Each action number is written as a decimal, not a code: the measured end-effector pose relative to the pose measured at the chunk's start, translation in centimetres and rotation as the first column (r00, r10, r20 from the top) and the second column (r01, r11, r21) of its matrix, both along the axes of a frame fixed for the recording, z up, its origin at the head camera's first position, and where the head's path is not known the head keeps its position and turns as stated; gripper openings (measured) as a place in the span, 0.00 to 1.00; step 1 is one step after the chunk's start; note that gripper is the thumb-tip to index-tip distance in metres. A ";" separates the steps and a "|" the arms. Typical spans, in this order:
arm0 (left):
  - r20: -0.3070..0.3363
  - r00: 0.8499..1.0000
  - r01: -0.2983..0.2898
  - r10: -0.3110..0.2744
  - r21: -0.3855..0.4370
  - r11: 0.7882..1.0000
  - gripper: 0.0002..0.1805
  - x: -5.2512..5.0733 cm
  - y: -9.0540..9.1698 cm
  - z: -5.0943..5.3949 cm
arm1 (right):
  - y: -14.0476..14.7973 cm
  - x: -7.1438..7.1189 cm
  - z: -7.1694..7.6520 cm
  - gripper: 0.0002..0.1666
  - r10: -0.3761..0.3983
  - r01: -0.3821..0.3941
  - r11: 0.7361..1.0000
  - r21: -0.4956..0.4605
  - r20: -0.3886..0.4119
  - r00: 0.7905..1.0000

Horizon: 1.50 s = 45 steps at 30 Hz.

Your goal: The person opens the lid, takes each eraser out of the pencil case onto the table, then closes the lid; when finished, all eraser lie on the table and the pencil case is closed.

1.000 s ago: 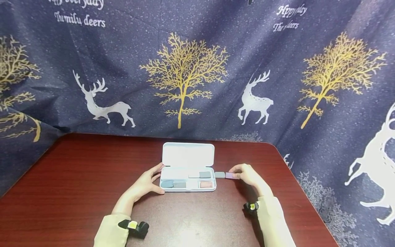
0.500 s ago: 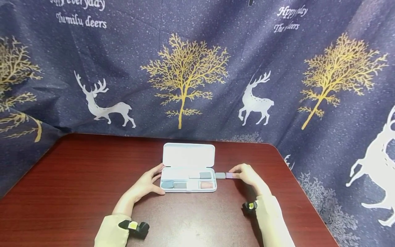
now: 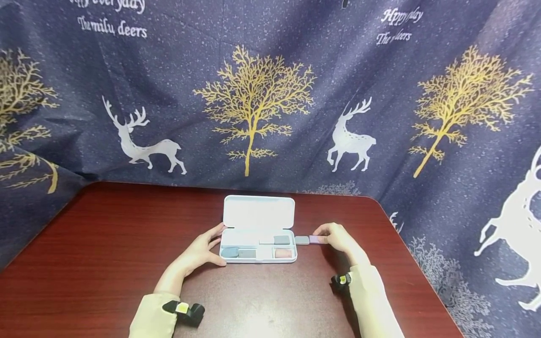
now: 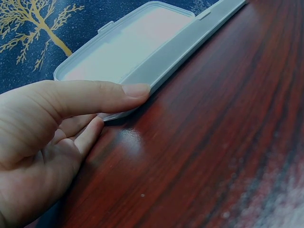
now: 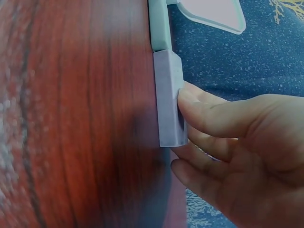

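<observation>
An open white pencil case (image 3: pixel 258 212), its lid tipped back, lies on the table. My left hand (image 3: pixel 197 250) holds its left end, the thumb (image 4: pixel 109 97) at the front corner and the fingers behind. At the right, my right hand (image 3: pixel 339 239) pinches a small purple block (image 5: pixel 167 99) lying on the table; the fingers behind the block are partly hidden. A grey-green block (image 3: pixel 302 240) lies in line between the purple block and the case, touching the purple one. Inside the case are a blue piece (image 3: pixel 230 252), a grey piece (image 3: pixel 247 254), a pink piece (image 3: pixel 282 253) and a dark grey piece (image 3: pixel 281 240).
The reddish-brown wooden table (image 3: pixel 127 220) reaches back to a dark blue cloth (image 3: pixel 283 112) printed with deer and trees. Black camera straps (image 3: pixel 184 312) sit on both wrists, over pale sleeves.
The view shifts very slightly. Both hands, the case and the blocks otherwise keep their places.
</observation>
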<state>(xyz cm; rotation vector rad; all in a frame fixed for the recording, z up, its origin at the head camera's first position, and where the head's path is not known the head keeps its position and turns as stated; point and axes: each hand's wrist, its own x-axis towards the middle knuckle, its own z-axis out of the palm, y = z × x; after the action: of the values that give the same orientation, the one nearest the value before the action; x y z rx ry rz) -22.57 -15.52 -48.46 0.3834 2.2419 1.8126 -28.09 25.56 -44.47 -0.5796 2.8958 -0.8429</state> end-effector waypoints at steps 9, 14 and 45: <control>-0.006 1.000 0.006 -0.006 0.005 1.000 0.63 0.0 0.0 -0.1 | -0.1 -0.1 -0.1 0.06 -0.031 0.031 0.999 0.009 0.028 0.999; -0.007 1.000 0.013 -0.013 0.010 1.000 0.63 -0.1 -0.2 -0.2 | -0.1 -0.1 0.0 0.06 -0.026 0.026 1.000 0.001 0.021 0.999; -0.018 1.000 0.017 -0.017 0.024 1.000 0.62 -0.2 -0.3 -0.3 | -9.7 1.5 1.1 0.08 0.136 -0.143 0.985 -0.092 -0.077 0.988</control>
<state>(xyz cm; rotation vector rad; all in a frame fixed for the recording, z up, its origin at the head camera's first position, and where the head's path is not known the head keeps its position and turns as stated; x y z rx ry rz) -22.72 -15.77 -48.78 0.4234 2.2237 1.8364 -26.60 15.88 -43.35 -0.8263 2.8468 -0.9662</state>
